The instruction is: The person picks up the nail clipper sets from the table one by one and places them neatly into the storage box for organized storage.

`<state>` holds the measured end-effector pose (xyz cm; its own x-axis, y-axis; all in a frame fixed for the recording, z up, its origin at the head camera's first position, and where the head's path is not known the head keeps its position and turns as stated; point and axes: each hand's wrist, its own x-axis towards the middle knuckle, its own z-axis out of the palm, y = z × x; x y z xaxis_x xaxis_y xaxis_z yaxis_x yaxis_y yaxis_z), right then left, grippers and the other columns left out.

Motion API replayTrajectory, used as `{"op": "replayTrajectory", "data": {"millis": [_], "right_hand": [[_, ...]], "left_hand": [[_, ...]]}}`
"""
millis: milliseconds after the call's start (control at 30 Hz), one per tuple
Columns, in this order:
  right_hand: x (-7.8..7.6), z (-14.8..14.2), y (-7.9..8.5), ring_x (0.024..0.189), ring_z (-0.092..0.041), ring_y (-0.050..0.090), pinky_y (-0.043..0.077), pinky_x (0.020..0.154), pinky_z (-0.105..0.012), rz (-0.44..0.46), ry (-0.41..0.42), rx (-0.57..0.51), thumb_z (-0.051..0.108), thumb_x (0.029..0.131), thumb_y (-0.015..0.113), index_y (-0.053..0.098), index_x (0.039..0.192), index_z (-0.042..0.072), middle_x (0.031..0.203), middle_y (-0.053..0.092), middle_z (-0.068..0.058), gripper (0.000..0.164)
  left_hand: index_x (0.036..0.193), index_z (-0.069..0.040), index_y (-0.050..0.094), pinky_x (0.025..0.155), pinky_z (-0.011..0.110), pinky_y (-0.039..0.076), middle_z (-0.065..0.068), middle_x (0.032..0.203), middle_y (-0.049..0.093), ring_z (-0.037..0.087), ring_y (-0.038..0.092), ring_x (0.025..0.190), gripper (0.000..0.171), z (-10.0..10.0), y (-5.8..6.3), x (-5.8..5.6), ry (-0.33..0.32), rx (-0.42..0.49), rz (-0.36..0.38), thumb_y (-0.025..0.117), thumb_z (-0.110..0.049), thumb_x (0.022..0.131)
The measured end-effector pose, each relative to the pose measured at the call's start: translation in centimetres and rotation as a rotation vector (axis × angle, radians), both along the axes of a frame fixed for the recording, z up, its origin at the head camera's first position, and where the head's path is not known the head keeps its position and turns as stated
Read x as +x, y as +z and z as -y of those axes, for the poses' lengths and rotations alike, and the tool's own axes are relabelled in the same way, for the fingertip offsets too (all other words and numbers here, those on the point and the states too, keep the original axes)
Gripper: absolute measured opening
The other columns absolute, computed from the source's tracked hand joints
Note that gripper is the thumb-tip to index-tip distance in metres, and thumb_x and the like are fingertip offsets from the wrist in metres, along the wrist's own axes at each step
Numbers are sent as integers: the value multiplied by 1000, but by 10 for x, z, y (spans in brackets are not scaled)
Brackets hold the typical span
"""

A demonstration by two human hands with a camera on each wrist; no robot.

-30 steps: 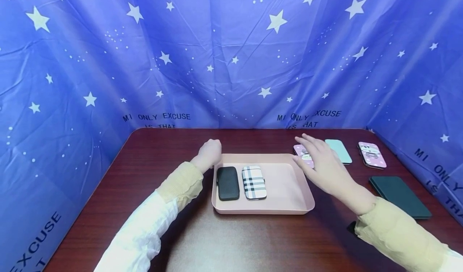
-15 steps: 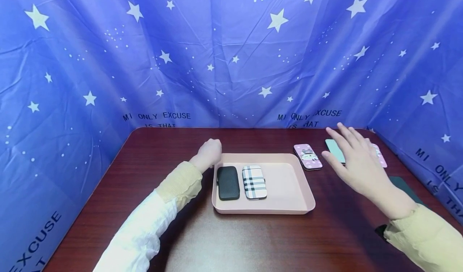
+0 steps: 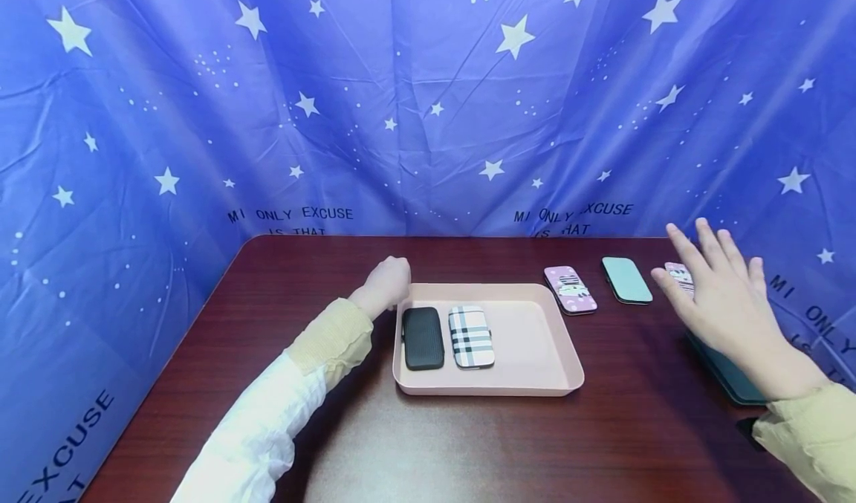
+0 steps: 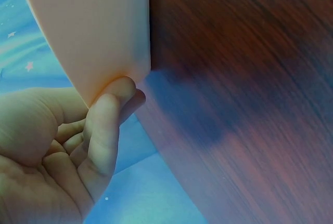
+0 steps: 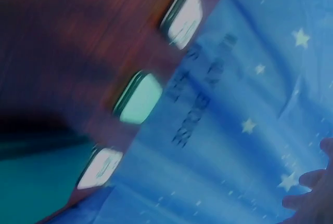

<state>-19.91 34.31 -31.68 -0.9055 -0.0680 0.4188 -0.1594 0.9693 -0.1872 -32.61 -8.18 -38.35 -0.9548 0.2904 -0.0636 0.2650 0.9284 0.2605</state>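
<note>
My left hand [image 3: 386, 286] is at the far left corner of a shallow pink tray [image 3: 528, 339]. In the left wrist view its thumb and curled fingers pinch the tray's wall [image 4: 104, 31]. A black ribbed case [image 3: 423, 339] and a plaid case [image 3: 471, 336] lie side by side in the tray's left half. My right hand [image 3: 729, 310], fingers spread, hovers at the table's right side and holds nothing. It partly covers a pink patterned case [image 3: 678, 274] and a dark green flat rectangular thing [image 3: 725, 377].
Right of the tray lie another pink patterned case [image 3: 571, 289] and a mint green case [image 3: 626, 280]. All rest on a dark red wooden table [image 3: 508, 443]. A blue curtain [image 3: 428, 117] with stars hangs behind the table and along both sides.
My right hand has moved right, from beside the tray's right rim, past the near pink case and the mint case. My left hand and the tray have stayed put.
</note>
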Motion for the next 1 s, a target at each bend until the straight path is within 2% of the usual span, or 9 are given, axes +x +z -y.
{"op": "replayTrajectory", "data": {"millis": [233,433,667,1000], "right_hand": [[-7,-28,-6,141,-40,-17,-16,101,-75,65,-109,22,53,96,38,9,152,24,157,-10,-15,70],[-9,-48,-15,139,-43,-21,-14,98,-78,103,-153,28,55,96,35,3,152,23,155,-15,-18,72],[-12,-71,-25,137,-49,-20,-11,94,-82,148,-194,24,55,96,33,0,152,21,151,-15,-27,73],[-13,-100,-51,134,-57,-12,-4,90,-86,204,-269,-30,57,97,28,2,151,13,147,-8,-37,75]], "left_hand": [[61,-7,65,35,20,49,8,62,67,11,58,36,28,0,1,1,-3,-5,-2,51,10,79],[58,-8,64,36,20,49,5,55,65,11,58,37,30,-1,3,3,-14,-21,-8,52,10,79],[61,-8,65,37,20,49,4,56,65,11,58,37,28,0,2,2,-16,-21,-7,53,9,79],[66,-7,65,37,19,50,7,64,68,10,58,36,24,1,1,1,-11,-4,-6,52,7,81]]}}
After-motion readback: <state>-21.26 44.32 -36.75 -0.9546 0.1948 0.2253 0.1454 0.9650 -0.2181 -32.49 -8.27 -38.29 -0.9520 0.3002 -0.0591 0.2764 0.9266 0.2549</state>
